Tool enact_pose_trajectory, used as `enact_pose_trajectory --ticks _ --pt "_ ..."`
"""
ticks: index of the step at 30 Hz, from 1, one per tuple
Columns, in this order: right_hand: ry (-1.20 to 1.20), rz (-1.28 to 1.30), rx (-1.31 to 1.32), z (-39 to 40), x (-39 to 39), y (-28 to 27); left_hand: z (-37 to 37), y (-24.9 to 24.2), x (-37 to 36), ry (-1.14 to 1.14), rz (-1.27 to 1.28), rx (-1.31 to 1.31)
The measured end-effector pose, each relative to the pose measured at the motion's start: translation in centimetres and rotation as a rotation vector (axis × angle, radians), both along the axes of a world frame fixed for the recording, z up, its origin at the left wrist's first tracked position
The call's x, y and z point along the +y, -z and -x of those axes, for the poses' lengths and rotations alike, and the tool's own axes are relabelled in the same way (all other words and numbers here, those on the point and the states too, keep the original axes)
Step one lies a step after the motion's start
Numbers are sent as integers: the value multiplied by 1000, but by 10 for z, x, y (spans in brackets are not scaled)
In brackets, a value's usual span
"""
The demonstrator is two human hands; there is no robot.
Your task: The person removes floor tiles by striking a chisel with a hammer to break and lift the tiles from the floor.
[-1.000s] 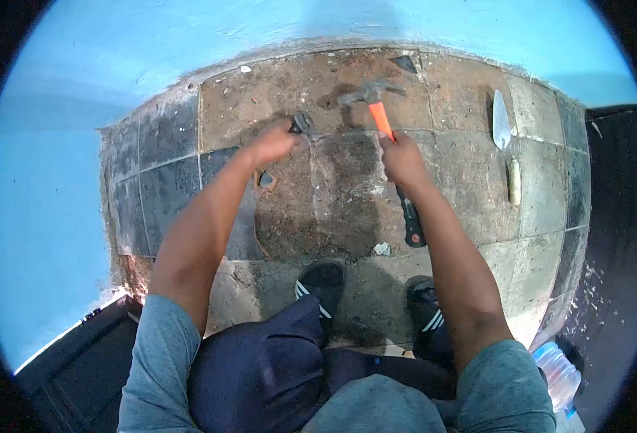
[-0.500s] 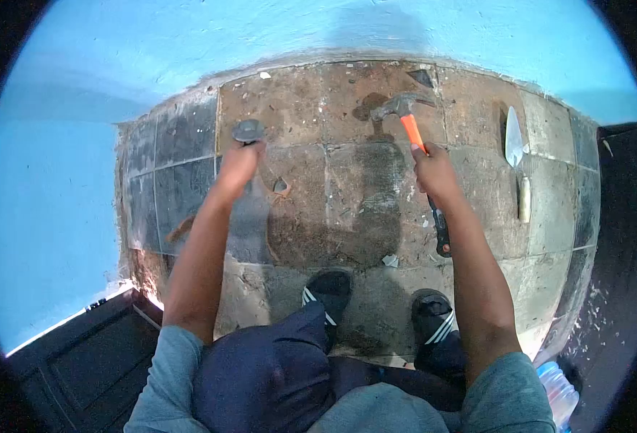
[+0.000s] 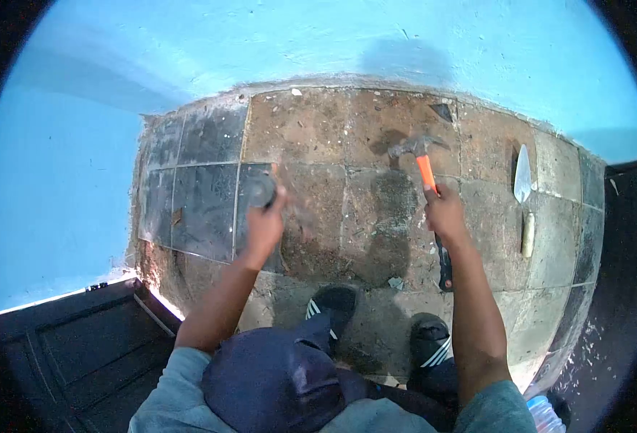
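My left hand (image 3: 266, 225) is closed around a chisel with a round dark-grey guard (image 3: 261, 190), blurred by motion, over the border between the dark tiles and bare brown floor. Its lower part is hidden or smeared. In my right hand (image 3: 446, 215) is a claw hammer (image 3: 425, 170), gripped around its black and orange handle. The hammer's metal head points away from me, above the bare floor. A trowel (image 3: 523, 180) with a pale handle lies to the right of that hand.
Dark tiles (image 3: 207, 191) cover the left of the floor, with a brown fragment (image 3: 178, 216) on them. Blue walls (image 3: 275, 43) border the far and left sides. My sandalled feet (image 3: 336, 307) stand close by. A dark panelled door (image 3: 91, 339) is at lower left, a plastic bottle (image 3: 544, 415) at lower right.
My left hand has moved nearer to me with the chisel. The brown fragment has shifted left and away across the dark tiles. The view has tilted slightly; my right hand still holds the hammer.
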State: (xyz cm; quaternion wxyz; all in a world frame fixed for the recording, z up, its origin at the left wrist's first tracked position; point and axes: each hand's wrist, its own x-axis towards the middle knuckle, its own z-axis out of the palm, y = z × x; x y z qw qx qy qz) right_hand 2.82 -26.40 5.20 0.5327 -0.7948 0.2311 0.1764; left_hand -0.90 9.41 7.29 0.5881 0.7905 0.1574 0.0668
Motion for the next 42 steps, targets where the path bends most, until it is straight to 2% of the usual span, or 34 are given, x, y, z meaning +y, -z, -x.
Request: enact_pose_trajectory --ticks 2,5,8,9,11,13,16,18,22,25,31,34,37,39,42 --pt "-1 -12 24 2 -5 3 19 -13 14 309 81 550" --pt "3 2 44 -2 -11 3 44 -17 8 341 -139 684" --pt "16 22 41 1 -9 -6 22 -35 10 284 -387 328" --pt "21 -11 49 -1 -9 -7 7 -21 20 355 -349 208" --pt "40 -57 52 -4 -7 -12 -27 -47 8 312 -251 235" --pt "66 -87 43 -5 -2 -18 -60 -32 12 343 -322 57" --pt "95 -116 40 -4 1 -20 -104 -24 12 417 -350 170" --pt "91 -118 44 -3 2 -21 -124 3 11 476 -355 224" --pt "102 -109 63 1 4 -18 -126 23 -5 514 -277 347" --pt "179 -173 75 4 2 -11 -138 39 -6 531 -297 334" --pt "121 -94 94 7 2 0 -139 33 -16 575 -275 249" --pt "128 -140 141 7 -1 11 -139 33 -20 553 -250 251" --pt "249 -415 244 10 -3 21 -145 24 -23 552 -216 477" --pt "301 -502 272 14 1 29 -151 47 -19 538 -270 425" --pt "364 -581 292 18 7 36 -152 83 -13 531 -407 216"
